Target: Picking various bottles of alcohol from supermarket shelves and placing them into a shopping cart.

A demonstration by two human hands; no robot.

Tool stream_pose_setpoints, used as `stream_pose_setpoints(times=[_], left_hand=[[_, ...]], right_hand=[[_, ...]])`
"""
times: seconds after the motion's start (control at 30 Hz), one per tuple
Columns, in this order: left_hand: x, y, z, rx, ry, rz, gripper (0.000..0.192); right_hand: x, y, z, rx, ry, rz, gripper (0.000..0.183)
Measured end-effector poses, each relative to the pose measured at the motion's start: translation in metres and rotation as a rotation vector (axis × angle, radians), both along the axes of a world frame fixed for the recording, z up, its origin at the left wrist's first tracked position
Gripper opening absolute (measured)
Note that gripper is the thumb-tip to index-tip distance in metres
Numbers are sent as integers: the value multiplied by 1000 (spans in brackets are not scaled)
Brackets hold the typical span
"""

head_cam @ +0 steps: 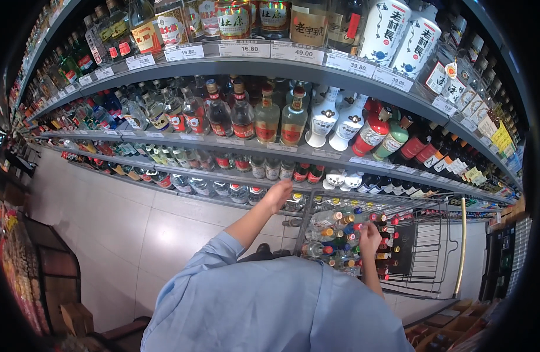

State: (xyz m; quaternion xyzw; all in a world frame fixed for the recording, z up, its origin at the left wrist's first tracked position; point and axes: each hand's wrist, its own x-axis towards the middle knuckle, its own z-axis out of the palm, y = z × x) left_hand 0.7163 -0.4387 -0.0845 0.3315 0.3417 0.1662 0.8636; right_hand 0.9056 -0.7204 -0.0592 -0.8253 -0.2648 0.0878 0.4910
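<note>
My left hand (278, 196) reaches in front of the low shelves, its fingers stretched towards small clear bottles (273, 168) with pale labels. It appears to hold nothing. Over the wire shopping cart (455, 246) at the right is my right hand (370, 239), fingers bent among red-capped and gold-capped bottles. Whether it grips one of the bottle necks is hidden. Many upright glass liquor bottles (325, 218) fill the left end of the cart. Two red-labelled bottles (314, 174) and two squat white bottles (335, 178) stand on the shelf between my hands.
Curved-looking grey shelving (252, 66) with price tags holds rows of bottles across the view. White-and-blue ceramic bottles (384, 31) stand on the top shelf. Pale floor tiles (164, 233) lie to the left. A dark display stand (56, 264) and cardboard boxes (461, 323) edge the aisle.
</note>
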Motion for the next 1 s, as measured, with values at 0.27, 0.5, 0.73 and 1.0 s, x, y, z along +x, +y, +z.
stream_pose_setpoints(times=[0.27,0.5,0.73,1.0], left_hand=[[-4,59,75,-153,-347,255,43],[-15,92,71,-311,-451,419,26],[-22,107,64,-363,-511,380,24],[-25,108,64,-398,-525,374,21]], right_hand=[[-54,232,143,424,-70,545,38],[-98,375,159,448,-60,559,63],[-89,428,139,420,100,419,24],[-101,400,144,455,136,512,14]])
